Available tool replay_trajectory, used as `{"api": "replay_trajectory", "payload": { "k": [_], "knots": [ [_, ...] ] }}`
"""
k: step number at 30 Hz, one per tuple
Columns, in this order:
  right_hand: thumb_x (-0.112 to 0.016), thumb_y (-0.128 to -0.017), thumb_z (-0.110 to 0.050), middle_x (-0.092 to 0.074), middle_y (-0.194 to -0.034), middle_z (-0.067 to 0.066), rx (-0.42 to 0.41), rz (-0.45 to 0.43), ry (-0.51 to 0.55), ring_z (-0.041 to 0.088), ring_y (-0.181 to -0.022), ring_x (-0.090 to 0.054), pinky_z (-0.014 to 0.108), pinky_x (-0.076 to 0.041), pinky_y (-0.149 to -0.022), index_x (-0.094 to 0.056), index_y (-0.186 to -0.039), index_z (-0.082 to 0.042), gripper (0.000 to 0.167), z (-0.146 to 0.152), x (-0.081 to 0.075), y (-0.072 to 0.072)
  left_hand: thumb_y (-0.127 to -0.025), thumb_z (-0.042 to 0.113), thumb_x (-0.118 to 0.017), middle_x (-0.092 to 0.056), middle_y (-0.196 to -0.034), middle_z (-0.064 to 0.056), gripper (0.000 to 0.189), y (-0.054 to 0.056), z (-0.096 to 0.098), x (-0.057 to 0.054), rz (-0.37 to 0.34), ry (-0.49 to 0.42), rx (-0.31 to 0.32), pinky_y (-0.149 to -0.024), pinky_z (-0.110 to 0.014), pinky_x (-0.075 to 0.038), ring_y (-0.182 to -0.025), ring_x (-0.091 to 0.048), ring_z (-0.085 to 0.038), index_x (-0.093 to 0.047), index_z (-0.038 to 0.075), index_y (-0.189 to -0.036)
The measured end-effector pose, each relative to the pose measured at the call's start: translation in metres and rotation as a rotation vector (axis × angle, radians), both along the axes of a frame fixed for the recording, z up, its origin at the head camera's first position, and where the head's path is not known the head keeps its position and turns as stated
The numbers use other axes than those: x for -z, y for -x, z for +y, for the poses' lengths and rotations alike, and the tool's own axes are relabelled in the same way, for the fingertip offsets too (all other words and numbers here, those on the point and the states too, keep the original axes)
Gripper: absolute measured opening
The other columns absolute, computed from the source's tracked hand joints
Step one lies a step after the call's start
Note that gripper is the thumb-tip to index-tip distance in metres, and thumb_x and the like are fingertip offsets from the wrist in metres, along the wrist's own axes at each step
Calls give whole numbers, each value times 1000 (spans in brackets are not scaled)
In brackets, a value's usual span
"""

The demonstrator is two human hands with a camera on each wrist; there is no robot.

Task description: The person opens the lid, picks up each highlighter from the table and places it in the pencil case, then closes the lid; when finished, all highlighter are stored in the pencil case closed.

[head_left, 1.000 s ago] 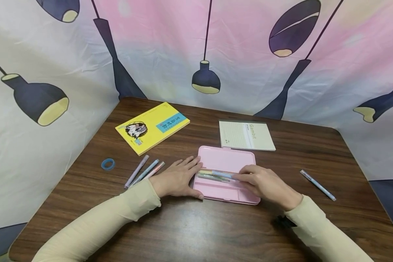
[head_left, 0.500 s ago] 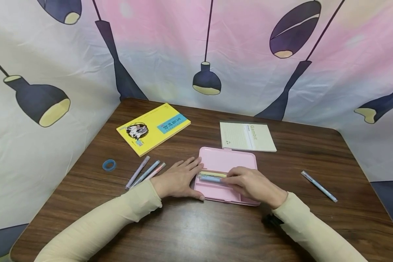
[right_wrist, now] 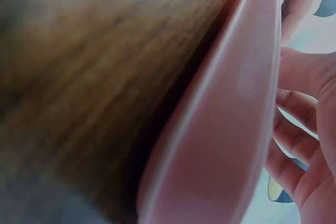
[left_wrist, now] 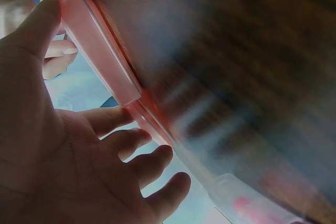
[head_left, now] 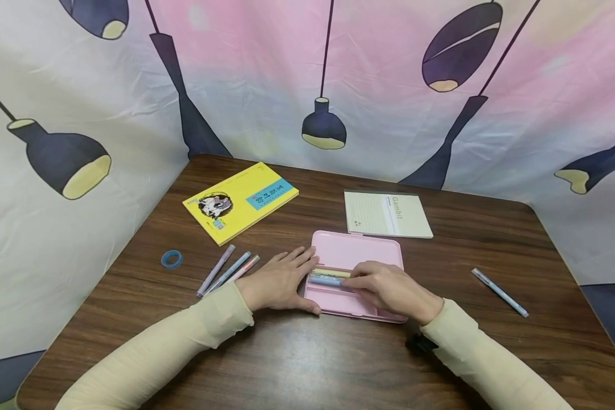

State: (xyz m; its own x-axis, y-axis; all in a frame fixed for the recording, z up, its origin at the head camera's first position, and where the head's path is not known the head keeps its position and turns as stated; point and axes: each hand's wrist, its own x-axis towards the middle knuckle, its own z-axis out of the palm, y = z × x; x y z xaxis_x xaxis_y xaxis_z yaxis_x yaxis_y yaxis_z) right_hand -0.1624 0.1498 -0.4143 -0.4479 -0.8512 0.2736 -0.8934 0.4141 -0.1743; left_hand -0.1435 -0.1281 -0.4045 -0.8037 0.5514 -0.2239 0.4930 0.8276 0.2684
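A pink pencil case [head_left: 356, 249] lies opened flat on the table. My left hand [head_left: 281, 280] rests along its left side, fingers straight and thumb at the front left corner; the left wrist view shows the fingertips at the case's side wall [left_wrist: 97, 51]. Inside the case, my right hand [head_left: 393, 289] pinches the right end of a light blue pen [head_left: 325, 281] between thumb and fingers. A yellow pen [head_left: 332, 273] lies just behind the blue one in the same compartment. The right hand hides the right ends of both pens.
Several pens [head_left: 228, 270] lie left of the left hand, near a blue tape roll [head_left: 171, 259]. A yellow book [head_left: 238, 202] and a cream notebook [head_left: 386, 213] are at the back. Another blue pen [head_left: 499, 292] lies at the right on the wooden table [head_left: 297, 364].
My right hand has moved left and lowered the blue pen in front of the yellow one, covering where a green pen showed. My left hand has stayed at the case's left side.
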Motion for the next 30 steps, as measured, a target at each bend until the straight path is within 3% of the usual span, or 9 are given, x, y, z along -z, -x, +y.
{"api": "replay_trajectory", "payload": {
  "k": [30],
  "knots": [
    [-76,-89,-12,-67,-102,-7,-29,-10,-30,7,-94,-64,29,-55,-81,-78,-112,-19,25,-2,-3,7,-79,74,-65,-15,-167,-8,107,0,-1,-1,-14,-2,-2,-121,-52,-18,-153,-14,-29,-28,12,-158]
  ]
}}
